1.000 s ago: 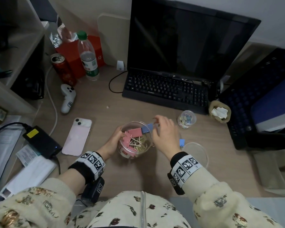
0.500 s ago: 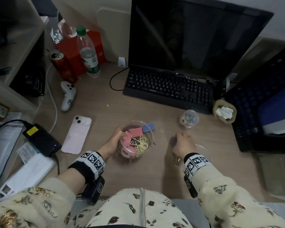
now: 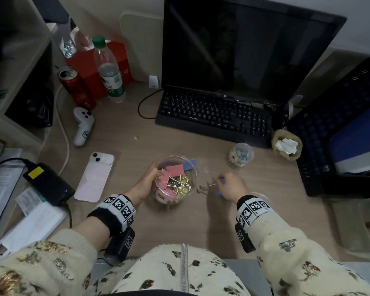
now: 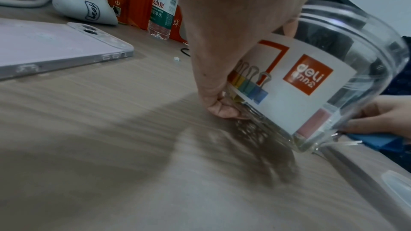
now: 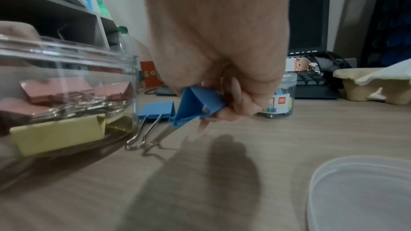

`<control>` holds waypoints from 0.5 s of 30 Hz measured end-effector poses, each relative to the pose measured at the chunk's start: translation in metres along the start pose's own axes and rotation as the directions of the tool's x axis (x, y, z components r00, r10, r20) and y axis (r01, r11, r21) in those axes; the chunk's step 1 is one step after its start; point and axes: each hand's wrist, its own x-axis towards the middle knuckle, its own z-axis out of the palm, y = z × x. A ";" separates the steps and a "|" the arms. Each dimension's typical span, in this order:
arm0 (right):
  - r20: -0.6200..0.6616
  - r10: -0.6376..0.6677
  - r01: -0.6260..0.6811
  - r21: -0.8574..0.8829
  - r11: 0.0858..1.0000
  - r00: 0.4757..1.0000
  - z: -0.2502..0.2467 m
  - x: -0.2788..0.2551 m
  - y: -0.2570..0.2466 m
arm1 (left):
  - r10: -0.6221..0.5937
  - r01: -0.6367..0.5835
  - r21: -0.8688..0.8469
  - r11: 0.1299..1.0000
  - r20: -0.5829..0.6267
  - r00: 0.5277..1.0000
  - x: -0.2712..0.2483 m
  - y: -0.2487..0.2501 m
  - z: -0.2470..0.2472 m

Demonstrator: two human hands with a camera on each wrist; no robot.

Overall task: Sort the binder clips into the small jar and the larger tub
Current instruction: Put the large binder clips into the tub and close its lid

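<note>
My left hand point(image 3: 151, 179) grips the left wall of the larger clear tub point(image 3: 181, 192), which holds pink and yellow binder clips point(image 3: 174, 169). In the left wrist view the fingers point(image 4: 222, 108) curl round the tub's labelled side point(image 4: 311, 76). Right of the tub, my right hand point(image 3: 222, 183) pinches a blue binder clip point(image 5: 198, 104) just above the desk, its wire handles point(image 3: 205, 186) pointing left. A second blue clip point(image 5: 156, 110) lies on the desk against the tub's far side. The small jar point(image 3: 241, 154), with small coloured clips inside, stands further back right.
A clear lid point(image 5: 360, 194) lies on the desk by my right wrist. A black keyboard point(image 3: 214, 118) and monitor stand behind. A pink phone point(image 3: 94, 177), a white controller point(image 3: 82, 128), a bottle and a can are at the left. A paper cup point(image 3: 286, 144) sits right of the jar.
My right hand left a blue clip at the tub's far rim, dropped to the desk on the right, and picked up another blue clip. The left hand stayed on the tub.
</note>
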 end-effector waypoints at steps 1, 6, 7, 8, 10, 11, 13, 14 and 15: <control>-0.071 0.002 -0.002 -0.002 1.000 0.997 -0.005 -0.001 -0.002 | 0.007 -0.007 0.006 1.000 0.004 1.000 0.000 0.000 0.000; -0.450 -0.082 0.207 0.235 0.950 0.889 -0.029 -0.005 -0.019 | 0.044 -0.045 0.036 0.998 0.032 0.999 -0.001 0.000 -0.002; -0.468 -0.112 0.274 0.294 0.916 0.877 -0.032 -0.007 -0.026 | 0.049 -0.050 0.038 0.998 0.036 0.998 -0.002 0.001 -0.002; -0.464 -0.153 0.331 0.333 0.883 0.873 -0.034 -0.011 -0.034 | 0.048 -0.050 0.043 0.998 0.041 0.998 -0.003 0.001 -0.002; -0.415 -0.259 0.423 0.375 0.825 0.872 -0.035 -0.021 -0.050 | 0.061 -0.064 0.052 0.997 0.054 0.997 -0.004 0.003 0.000; -0.380 -0.305 0.451 0.393 0.801 0.873 -0.033 -0.026 -0.058 | 0.076 -0.079 0.048 0.996 0.054 0.996 -0.006 0.004 0.001; -0.304 -0.361 0.464 0.421 0.779 0.882 -0.025 -0.036 -0.072 | 0.094 -0.096 0.036 0.995 0.060 0.994 -0.008 0.007 0.003; -0.278 -0.374 0.462 0.419 0.782 0.885 -0.020 -0.038 -0.078 | 0.097 -0.099 0.029 0.995 0.064 0.993 -0.008 0.009 0.005; -0.261 -0.379 0.456 0.397 0.796 0.888 -0.014 -0.039 -0.082 | 0.101 -0.102 0.020 0.995 0.066 0.993 -0.009 0.010 0.006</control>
